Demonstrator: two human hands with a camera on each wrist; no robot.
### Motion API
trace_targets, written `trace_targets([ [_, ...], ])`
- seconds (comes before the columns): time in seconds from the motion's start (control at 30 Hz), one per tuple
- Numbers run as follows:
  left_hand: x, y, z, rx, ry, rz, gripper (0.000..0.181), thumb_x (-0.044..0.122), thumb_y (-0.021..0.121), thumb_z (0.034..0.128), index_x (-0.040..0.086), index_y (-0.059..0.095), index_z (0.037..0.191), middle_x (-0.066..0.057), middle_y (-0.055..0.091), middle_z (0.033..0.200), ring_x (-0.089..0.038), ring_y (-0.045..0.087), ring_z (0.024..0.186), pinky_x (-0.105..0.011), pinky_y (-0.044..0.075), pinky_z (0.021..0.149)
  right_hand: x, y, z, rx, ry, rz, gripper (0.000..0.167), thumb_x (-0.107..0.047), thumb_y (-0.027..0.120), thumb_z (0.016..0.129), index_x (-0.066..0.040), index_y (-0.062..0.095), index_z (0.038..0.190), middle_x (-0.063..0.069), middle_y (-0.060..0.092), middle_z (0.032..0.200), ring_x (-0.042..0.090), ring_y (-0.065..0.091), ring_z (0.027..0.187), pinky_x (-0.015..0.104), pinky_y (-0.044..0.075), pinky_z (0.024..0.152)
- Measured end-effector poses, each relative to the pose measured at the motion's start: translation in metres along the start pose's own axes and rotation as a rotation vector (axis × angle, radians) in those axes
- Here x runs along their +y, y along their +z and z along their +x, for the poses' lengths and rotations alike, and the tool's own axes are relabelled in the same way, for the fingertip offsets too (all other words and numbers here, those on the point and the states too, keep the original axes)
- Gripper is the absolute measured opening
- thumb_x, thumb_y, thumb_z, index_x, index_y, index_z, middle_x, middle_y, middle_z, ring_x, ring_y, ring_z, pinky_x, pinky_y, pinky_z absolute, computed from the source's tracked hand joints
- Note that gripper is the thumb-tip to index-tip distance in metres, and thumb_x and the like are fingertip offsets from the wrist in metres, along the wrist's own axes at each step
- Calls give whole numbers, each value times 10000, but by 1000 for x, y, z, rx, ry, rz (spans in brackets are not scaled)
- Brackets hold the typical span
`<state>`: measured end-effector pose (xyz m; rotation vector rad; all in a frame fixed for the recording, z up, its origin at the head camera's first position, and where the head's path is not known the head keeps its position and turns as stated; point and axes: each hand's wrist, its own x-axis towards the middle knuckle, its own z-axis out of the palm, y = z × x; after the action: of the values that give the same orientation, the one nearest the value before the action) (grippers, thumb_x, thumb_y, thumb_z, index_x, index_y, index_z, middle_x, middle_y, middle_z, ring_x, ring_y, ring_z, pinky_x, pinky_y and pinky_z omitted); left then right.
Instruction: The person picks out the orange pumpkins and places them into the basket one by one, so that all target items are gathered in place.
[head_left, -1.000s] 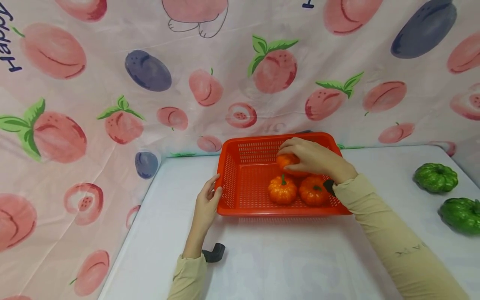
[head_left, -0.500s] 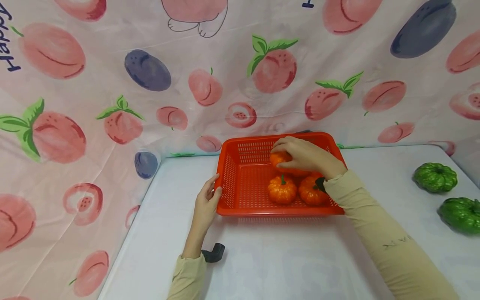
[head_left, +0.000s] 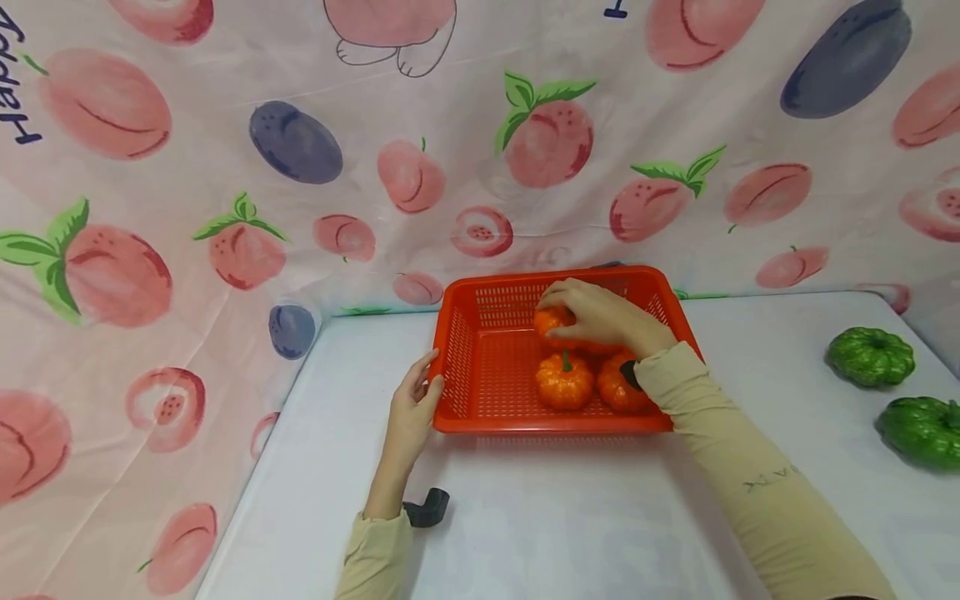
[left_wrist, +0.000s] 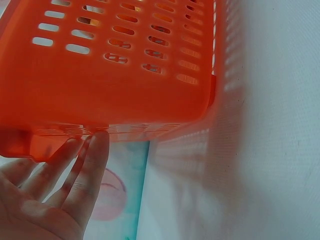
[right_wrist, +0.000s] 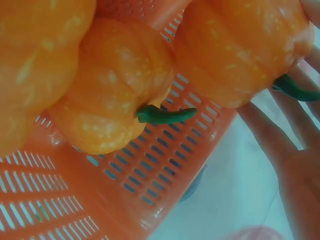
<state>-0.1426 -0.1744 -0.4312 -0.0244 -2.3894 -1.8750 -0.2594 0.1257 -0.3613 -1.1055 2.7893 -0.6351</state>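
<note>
A red slotted plastic basket (head_left: 495, 423) stands on the white table with several orange pumpkins in it. My right hand (head_left: 592, 312) is inside the basket, fingers and thumb curved round an orange pumpkin (head_left: 550, 323) near the back wall. In the right wrist view this gripped pumpkin (right_wrist: 235, 50) shows a green stem beside my fingers; another pumpkin (right_wrist: 120, 82) sits close by. Nearer the front lie a pumpkin (head_left: 564, 382) with an upright stem and one (head_left: 621, 385) partly covered by my wrist. My left hand (head_left: 411, 404) touches the basket's left side, its fingers (left_wrist: 95, 160) straight against the outer wall.
Two green pumpkin-shaped vegetables, one (head_left: 870, 357) behind the other (head_left: 922, 432), lie at the right of the table. A cloth (head_left: 480, 167) printed with peaches hangs behind the basket and along the left. A black piece (head_left: 427, 508) shows beside my left wrist.
My right hand has moved left inside the basket, along the back, with the pumpkin in its grip. The left hand and the basket look unmoved.
</note>
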Motion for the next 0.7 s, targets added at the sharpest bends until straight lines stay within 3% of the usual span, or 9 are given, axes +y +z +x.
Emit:
trace_targets([
  [0.7, 0, 0, -1, 4, 0, -5, 447, 142, 552, 1020, 168, 493, 1463, -165, 551, 1416, -326, 631, 1151, -408, 575, 894, 2, 10, 12, -17, 16, 41, 390, -254, 753, 894, -76, 683, 1235, 98, 625, 1298, 291, 515, 1258, 477, 404, 1104],
])
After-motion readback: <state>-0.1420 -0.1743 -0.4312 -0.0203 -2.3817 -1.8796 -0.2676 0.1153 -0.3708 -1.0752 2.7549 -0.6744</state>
